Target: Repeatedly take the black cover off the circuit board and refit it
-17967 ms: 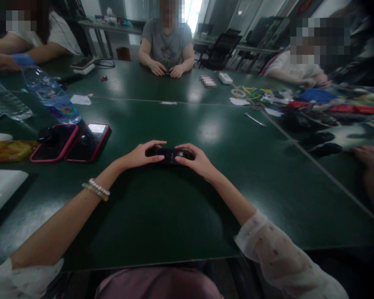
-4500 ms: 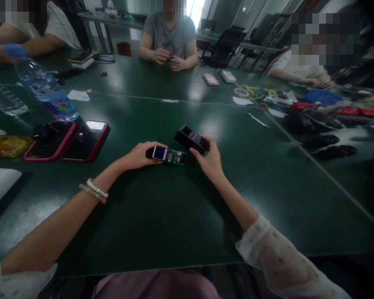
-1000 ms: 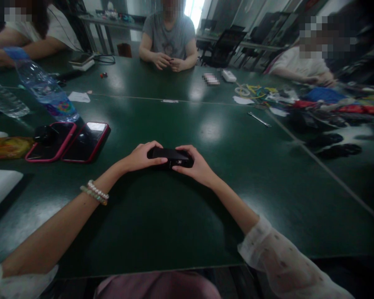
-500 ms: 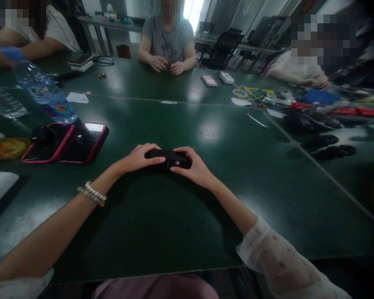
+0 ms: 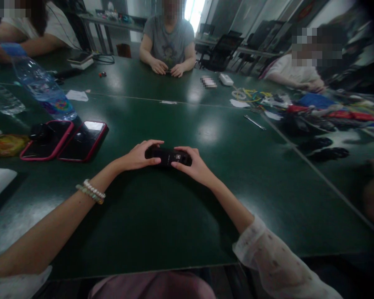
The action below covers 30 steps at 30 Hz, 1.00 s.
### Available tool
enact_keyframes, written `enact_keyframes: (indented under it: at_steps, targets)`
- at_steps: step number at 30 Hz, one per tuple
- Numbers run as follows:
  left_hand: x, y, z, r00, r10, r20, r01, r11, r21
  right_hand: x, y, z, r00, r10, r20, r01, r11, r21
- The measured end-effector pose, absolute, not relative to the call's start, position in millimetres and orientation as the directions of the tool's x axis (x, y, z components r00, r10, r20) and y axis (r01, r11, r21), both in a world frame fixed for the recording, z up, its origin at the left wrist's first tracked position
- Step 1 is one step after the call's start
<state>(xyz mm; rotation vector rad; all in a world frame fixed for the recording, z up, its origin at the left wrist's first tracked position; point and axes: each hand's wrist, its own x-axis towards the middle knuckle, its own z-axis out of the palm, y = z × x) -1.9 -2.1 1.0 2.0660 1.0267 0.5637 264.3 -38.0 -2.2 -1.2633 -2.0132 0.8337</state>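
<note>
A small black box (image 5: 167,157) with pale print on the face toward me is at the middle of the green table (image 5: 171,216). My left hand (image 5: 141,155) grips its left end, thumb on the near face and fingers over the far side. On the right end, my right hand (image 5: 195,165) is closed the same way, its thumb near a white square mark. I cannot tell whether the box touches the tabletop. Most fingertips are hidden behind it.
Two phones in red cases (image 5: 83,142) (image 5: 48,141) lie left, with a plastic bottle (image 5: 45,85) behind them. A wrench (image 5: 254,122) and a pile of cables (image 5: 252,95) lie to the right. Across the table sits a person in a grey shirt (image 5: 168,39); others sit left and right.
The box has tipped so more of its printed face shows. My left thumb has shifted slightly left along it. Both hands keep hold of its ends.
</note>
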Motion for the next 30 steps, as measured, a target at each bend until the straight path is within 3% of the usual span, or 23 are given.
enact_keyframes:
  at_steps: [12, 25, 30]
  targets:
    - [0.6, -6.0, 3.6, 0.561, 0.825, 0.067, 0.540, -0.427, 0.726, 256.9, -40.0, -6.1, -0.320, 0.912, 0.258, 0.593, 0.405, -0.696]
    - [1.5, -6.1, 2.5, 0.534, 0.845, 0.025, 0.559, -0.376, 0.739, 262.6, -35.0, -5.2, -0.315, 0.939, 0.136, 0.424, 0.268, -0.865]
    - [0.5, -6.3, 2.6, 0.526, 0.850, -0.010, 0.576, -0.348, 0.740, 263.9, -33.4, -5.3, -0.331, 0.938, 0.106, 0.419, 0.247, -0.874]
